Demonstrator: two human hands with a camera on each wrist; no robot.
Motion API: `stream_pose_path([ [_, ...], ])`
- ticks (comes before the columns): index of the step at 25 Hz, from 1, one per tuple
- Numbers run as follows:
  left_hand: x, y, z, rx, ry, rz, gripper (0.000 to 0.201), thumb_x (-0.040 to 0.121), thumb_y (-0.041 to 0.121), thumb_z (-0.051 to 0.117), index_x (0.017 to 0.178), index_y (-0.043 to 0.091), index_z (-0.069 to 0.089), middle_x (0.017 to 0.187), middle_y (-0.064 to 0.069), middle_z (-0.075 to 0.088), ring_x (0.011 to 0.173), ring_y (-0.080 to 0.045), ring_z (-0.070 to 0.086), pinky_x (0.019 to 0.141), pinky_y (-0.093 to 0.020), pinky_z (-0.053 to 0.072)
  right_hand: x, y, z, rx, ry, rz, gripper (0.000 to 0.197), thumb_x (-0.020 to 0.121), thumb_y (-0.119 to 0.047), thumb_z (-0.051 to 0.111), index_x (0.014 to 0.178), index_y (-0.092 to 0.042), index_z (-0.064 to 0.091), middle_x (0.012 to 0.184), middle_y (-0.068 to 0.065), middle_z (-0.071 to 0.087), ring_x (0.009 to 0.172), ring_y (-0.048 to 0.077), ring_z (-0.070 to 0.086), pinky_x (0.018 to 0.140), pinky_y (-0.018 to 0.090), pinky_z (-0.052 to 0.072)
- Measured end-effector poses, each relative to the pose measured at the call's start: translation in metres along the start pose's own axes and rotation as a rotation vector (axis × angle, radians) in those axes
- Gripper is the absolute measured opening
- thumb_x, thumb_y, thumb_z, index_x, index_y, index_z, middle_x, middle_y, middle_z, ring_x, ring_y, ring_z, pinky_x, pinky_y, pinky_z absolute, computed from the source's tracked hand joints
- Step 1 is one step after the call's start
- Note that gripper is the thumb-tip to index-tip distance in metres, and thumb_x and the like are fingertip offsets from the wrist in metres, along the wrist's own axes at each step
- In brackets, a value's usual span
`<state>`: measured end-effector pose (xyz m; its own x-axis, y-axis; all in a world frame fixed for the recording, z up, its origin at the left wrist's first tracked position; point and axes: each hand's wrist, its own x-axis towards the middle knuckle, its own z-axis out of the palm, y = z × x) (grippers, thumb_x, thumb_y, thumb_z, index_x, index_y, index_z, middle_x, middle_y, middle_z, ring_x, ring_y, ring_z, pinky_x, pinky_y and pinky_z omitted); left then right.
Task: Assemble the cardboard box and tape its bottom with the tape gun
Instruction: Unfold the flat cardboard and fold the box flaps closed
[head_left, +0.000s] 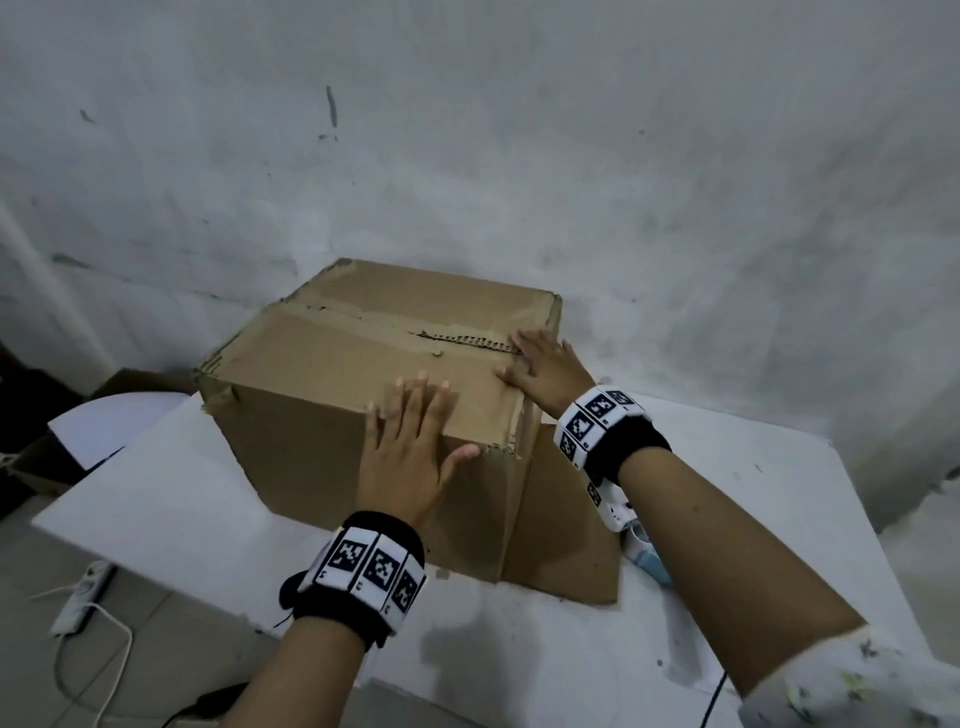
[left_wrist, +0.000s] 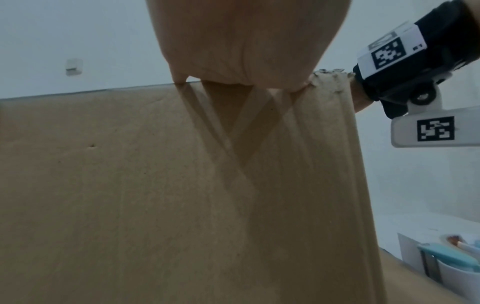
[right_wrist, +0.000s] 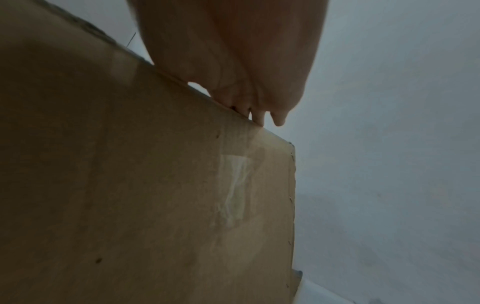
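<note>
A brown cardboard box (head_left: 332, 358) stands on the white table (head_left: 171, 499) with its closed flaps facing up; a taped, partly torn seam (head_left: 467, 340) runs across the top. My left hand (head_left: 410, 441) lies flat over the near top edge, fingers straight, thumb on the front wall. My right hand (head_left: 545, 364) presses flat on the top's right end beside the seam. One flap (head_left: 566, 519) lies spread on the table at the box's right. The tape gun (head_left: 644, 551), teal and white, lies under my right forearm and also shows in the left wrist view, tape gun (left_wrist: 449, 265).
A grey wall (head_left: 519, 156) rises just behind the box. Left of the table sit a white sheet (head_left: 109, 421) and cardboard pieces; a power strip (head_left: 83, 592) with white cable lies on the floor below. Old tape residue (right_wrist: 233, 189) marks the box's right wall.
</note>
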<state>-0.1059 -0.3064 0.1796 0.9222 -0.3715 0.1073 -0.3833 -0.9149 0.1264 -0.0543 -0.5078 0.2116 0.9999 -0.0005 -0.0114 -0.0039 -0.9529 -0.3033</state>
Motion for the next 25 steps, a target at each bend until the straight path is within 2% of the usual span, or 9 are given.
stream_pose_path([
  [3,0.001,-0.002,-0.006,0.022,0.009,0.005,0.095,0.08,0.07,-0.014,0.14,0.02,0.039,0.147,-0.011,0.041,0.135,-0.035,0.039,0.107,-0.05,0.02,0.0,-0.001,-0.002,-0.087,-0.014,-0.02,0.06,0.098,-0.045,0.028,0.148,-0.014,0.017,0.159,0.004,0.013,0.147,0.022,0.003,0.118,0.041,0.002],
  [6,0.009,-0.011,-0.015,0.068,-0.07,0.029,0.114,0.055,0.077,-0.031,0.149,0.026,0.005,0.16,-0.002,0.003,0.148,-0.025,0.002,0.119,-0.043,0.001,0.005,-0.007,-0.004,-0.124,-0.069,0.012,0.059,0.098,-0.043,0.027,0.149,-0.015,0.017,0.159,0.004,0.011,0.147,0.022,0.002,0.118,0.044,0.002],
  [9,0.017,-0.015,-0.033,0.034,-0.235,0.028,0.09,0.076,0.079,0.012,0.149,0.028,-0.004,0.159,0.0,-0.007,0.147,-0.022,-0.006,0.119,-0.042,-0.003,0.004,-0.012,-0.005,-0.153,-0.11,0.041,0.059,0.098,-0.043,0.026,0.149,-0.016,0.013,0.16,0.003,0.007,0.147,0.022,0.0,0.118,0.046,0.002],
  [10,0.018,-0.016,-0.035,-0.003,-0.26,0.029,0.1,0.068,0.086,0.015,0.149,0.029,-0.003,0.159,0.001,-0.007,0.147,-0.021,-0.007,0.119,-0.042,-0.004,0.0,-0.014,-0.004,-0.14,-0.105,0.051,0.06,0.098,-0.043,0.026,0.149,-0.015,0.011,0.16,0.003,0.005,0.147,0.022,-0.001,0.118,0.046,0.002],
  [12,0.015,-0.016,-0.035,-0.081,-0.22,0.011,0.122,0.045,0.096,0.001,0.148,0.032,0.003,0.159,0.003,-0.005,0.147,-0.021,-0.006,0.118,-0.043,-0.005,-0.013,-0.02,0.0,-0.054,-0.069,0.055,0.061,0.099,-0.041,0.025,0.149,-0.013,0.006,0.16,0.004,0.0,0.147,0.021,-0.003,0.118,0.045,0.001],
  [14,0.011,-0.015,-0.031,-0.126,-0.155,0.004,0.097,0.067,0.087,0.006,0.148,0.033,0.009,0.16,0.002,-0.001,0.147,-0.021,-0.005,0.119,-0.045,-0.006,-0.034,-0.026,0.01,0.096,-0.021,0.043,0.06,0.1,-0.04,0.023,0.15,-0.014,0.002,0.16,0.004,-0.004,0.147,0.018,-0.005,0.119,0.045,-0.001],
  [16,0.009,-0.01,-0.03,-0.162,-0.075,-0.031,0.068,0.089,0.065,0.021,0.148,0.031,0.014,0.16,-0.001,0.002,0.147,-0.024,-0.005,0.118,-0.046,-0.007,-0.058,-0.029,0.018,0.196,0.028,0.011,0.057,0.1,-0.039,0.021,0.15,-0.017,0.002,0.16,0.001,-0.007,0.147,0.015,-0.004,0.12,0.045,-0.003],
  [20,-0.008,0.007,-0.022,-0.217,0.018,-0.08,0.056,0.097,0.047,0.024,0.147,0.022,0.019,0.159,-0.005,0.006,0.147,-0.025,-0.005,0.118,-0.051,-0.004,-0.101,-0.03,0.025,0.212,0.043,0.018,0.056,0.1,-0.041,0.024,0.15,-0.022,0.008,0.16,-0.002,0.003,0.147,0.013,0.002,0.118,0.047,-0.001],
  [25,-0.046,0.05,-0.002,-0.642,0.201,0.133,0.04,0.095,0.021,0.046,0.135,0.02,0.047,0.152,-0.002,0.031,0.147,-0.021,0.011,0.118,-0.051,0.002,-0.156,-0.009,0.035,0.189,0.107,0.043,0.044,0.097,-0.035,0.04,0.139,-0.022,0.042,0.152,0.004,0.033,0.14,0.022,0.029,0.113,0.041,0.02],
])
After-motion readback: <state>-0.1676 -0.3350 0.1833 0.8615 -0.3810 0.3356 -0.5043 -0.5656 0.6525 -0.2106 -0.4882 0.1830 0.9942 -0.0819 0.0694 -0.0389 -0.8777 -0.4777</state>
